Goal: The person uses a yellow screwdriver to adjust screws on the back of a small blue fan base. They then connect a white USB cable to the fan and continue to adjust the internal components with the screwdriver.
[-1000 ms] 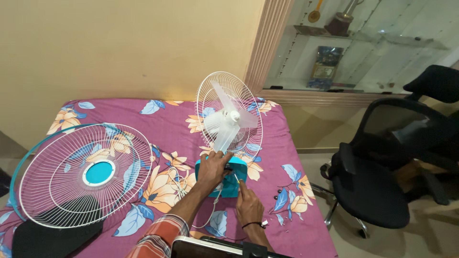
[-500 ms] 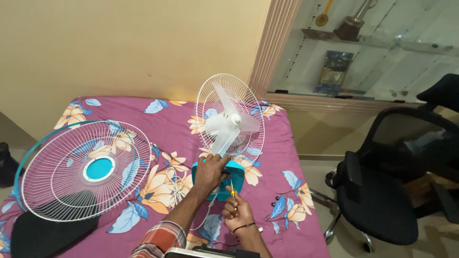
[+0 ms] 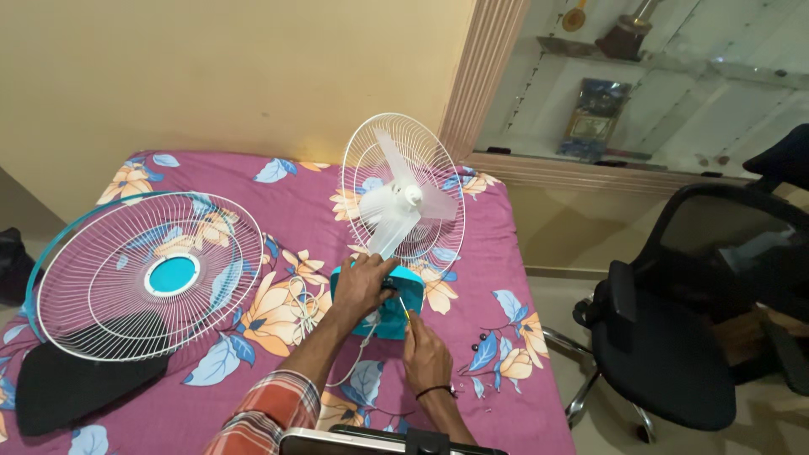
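**Two hands at the base of a small table fan**

The table fan (image 3: 403, 221) stands upright on the bed (image 3: 522, 278), near the right edge and about midway along it. It has a teal base (image 3: 383, 305), a white motor hub with three pale translucent blades, and a white wire rear guard behind them — the blades are bare at the front. A white cord (image 3: 305, 307) runs from the base across the floral cover.

The left hand (image 3: 364, 285) lies over the top of the base, fingers curled and clamped on it. The right hand (image 3: 426, 357) sits just in front of the base, fingers closed around a thin yellow-handled tool (image 3: 405, 310) whose tip points at the base; it looks like a screwdriver, though it is too small to be sure.

Count: one fan, one loose front guard (image 3: 139, 274) — white wire with a teal centre, lying toward the bed's left edge — and several small dark bits (image 3: 482, 342) near the right edge.

Compared with half a second ago, the left hand stays on the base and the right hand has shifted slightly up toward it.
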